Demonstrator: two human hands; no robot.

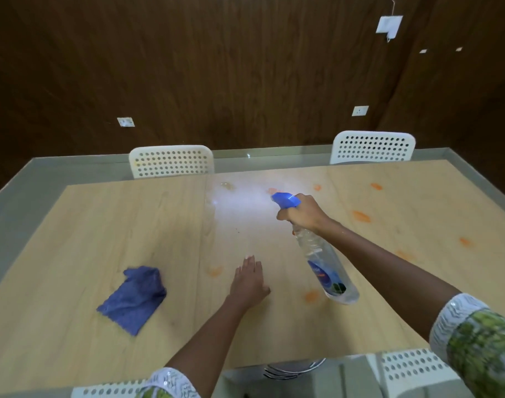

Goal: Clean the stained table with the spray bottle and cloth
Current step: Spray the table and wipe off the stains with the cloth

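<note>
Fingers of the right hand point(303, 214) curl round the neck of a clear plastic spray bottle with blue trigger head point(326, 254), held tilted above the pale wooden table point(73, 225) with orange stains point(361, 216). Left hand point(249, 280) rests flat, fingers straight, beside the crumpled blue cloth point(133, 298).

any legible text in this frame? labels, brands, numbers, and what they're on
None can be read.
Spray bottle label: blue with white lettering, too blurred to read.
Wall sockets and white wall box: no markings can be made out.
Blue cloth, table, chairs: no text visible.
</note>
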